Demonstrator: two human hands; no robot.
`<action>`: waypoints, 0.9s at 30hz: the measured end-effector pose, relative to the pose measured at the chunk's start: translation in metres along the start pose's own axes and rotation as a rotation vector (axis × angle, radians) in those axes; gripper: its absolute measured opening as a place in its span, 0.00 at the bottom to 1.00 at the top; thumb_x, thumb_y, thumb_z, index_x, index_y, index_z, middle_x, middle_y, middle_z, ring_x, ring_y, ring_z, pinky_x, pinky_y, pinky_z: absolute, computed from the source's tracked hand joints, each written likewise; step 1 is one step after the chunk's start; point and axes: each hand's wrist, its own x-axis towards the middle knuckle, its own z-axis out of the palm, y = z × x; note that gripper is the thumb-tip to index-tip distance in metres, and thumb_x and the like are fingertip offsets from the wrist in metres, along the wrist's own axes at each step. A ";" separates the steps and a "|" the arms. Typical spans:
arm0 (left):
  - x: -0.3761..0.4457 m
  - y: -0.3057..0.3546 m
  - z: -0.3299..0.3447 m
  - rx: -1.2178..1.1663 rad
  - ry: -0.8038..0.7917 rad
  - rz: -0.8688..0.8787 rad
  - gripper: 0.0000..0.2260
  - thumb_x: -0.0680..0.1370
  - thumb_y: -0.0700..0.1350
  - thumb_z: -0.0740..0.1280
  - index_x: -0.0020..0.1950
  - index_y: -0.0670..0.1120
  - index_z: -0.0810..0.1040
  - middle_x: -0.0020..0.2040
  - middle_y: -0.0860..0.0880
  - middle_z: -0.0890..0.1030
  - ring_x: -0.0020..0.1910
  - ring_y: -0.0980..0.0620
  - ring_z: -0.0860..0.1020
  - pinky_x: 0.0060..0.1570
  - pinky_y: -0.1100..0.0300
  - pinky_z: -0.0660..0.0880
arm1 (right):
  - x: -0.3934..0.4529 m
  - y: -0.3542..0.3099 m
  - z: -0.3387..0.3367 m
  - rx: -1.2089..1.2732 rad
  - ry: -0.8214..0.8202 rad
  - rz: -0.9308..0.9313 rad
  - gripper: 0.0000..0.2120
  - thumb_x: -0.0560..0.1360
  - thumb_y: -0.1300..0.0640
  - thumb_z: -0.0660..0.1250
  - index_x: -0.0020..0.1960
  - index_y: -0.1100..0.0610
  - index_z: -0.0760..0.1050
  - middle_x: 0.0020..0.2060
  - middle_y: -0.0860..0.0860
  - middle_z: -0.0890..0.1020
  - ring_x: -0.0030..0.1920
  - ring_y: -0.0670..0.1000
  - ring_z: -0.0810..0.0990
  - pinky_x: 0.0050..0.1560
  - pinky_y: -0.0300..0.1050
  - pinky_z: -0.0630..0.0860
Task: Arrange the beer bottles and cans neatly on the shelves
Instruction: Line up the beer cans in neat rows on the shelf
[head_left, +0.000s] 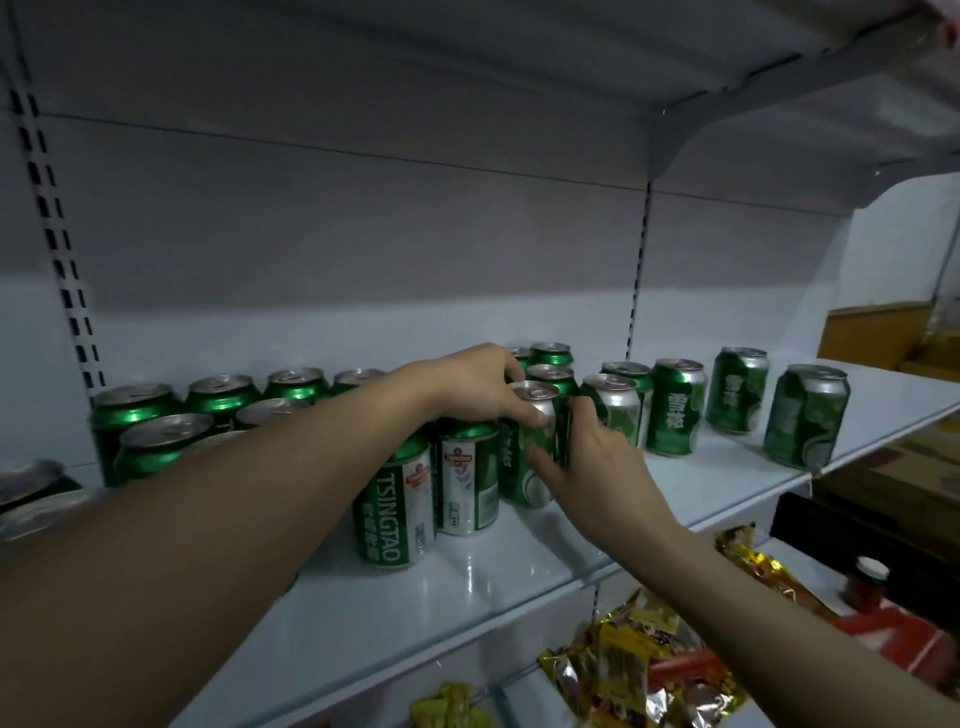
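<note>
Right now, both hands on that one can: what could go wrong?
1. The held can is gripped by the left hand and right hand between tightly packed neighbours; sliding it could knock the Tsingtao can beside it.
2. The left forearm crosses low over the left-hand group of cans; a dip might topple some.
3. The rightmost can stands near the shelf front edge; a jolt might tip it off.

Both hands on one upright green can (530, 447) mid-shelf (519, 571): left hand (478, 384) grips its top, right hand (597, 462) its side.
</note>
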 end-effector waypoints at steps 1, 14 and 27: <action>0.002 -0.001 0.001 0.006 0.004 -0.003 0.13 0.72 0.53 0.75 0.51 0.47 0.83 0.46 0.50 0.85 0.45 0.51 0.83 0.50 0.52 0.80 | -0.001 0.001 0.003 0.015 0.006 0.005 0.15 0.80 0.49 0.65 0.58 0.56 0.63 0.44 0.54 0.79 0.42 0.58 0.79 0.39 0.52 0.73; -0.008 0.007 -0.012 -0.125 0.307 0.077 0.23 0.62 0.58 0.80 0.53 0.51 0.81 0.46 0.54 0.82 0.45 0.55 0.80 0.44 0.58 0.77 | 0.004 -0.013 -0.007 0.133 0.158 0.053 0.18 0.80 0.50 0.65 0.66 0.53 0.63 0.53 0.52 0.81 0.49 0.56 0.81 0.46 0.57 0.79; -0.070 0.042 -0.080 -0.572 0.613 0.028 0.26 0.64 0.56 0.81 0.53 0.46 0.74 0.50 0.48 0.82 0.48 0.50 0.83 0.45 0.48 0.83 | 0.025 -0.100 -0.051 0.718 0.228 -0.092 0.29 0.78 0.45 0.67 0.74 0.38 0.57 0.59 0.39 0.77 0.60 0.46 0.79 0.61 0.55 0.78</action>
